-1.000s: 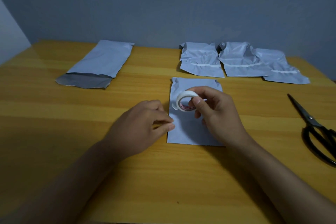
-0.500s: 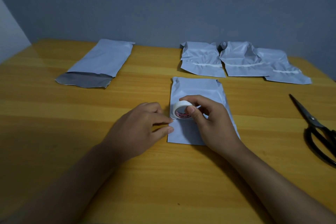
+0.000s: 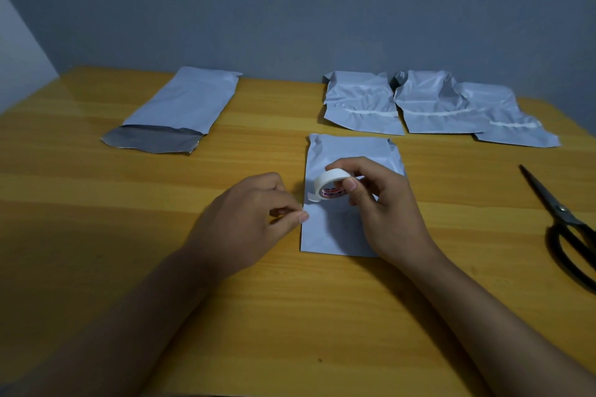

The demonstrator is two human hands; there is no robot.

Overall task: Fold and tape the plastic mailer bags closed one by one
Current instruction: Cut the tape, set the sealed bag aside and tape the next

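Head view: your wooden table [image 3: 96, 203] carries a folded, smooth grey mailer [image 3: 351, 155] at centre, under both hands. Your right hand [image 3: 383, 209] curls round a white tape roll [image 3: 332, 179] above it; your left hand [image 3: 251, 219] pinches thumb to forefinger at the mailer's left edge, just below the tape's loose end.

L hand [image 3: 248, 219] pinching thumb & forefinger together; R hand [image 3: 380, 203] curling fingers, gripping w/ thumb, both forearms reaching fwd.
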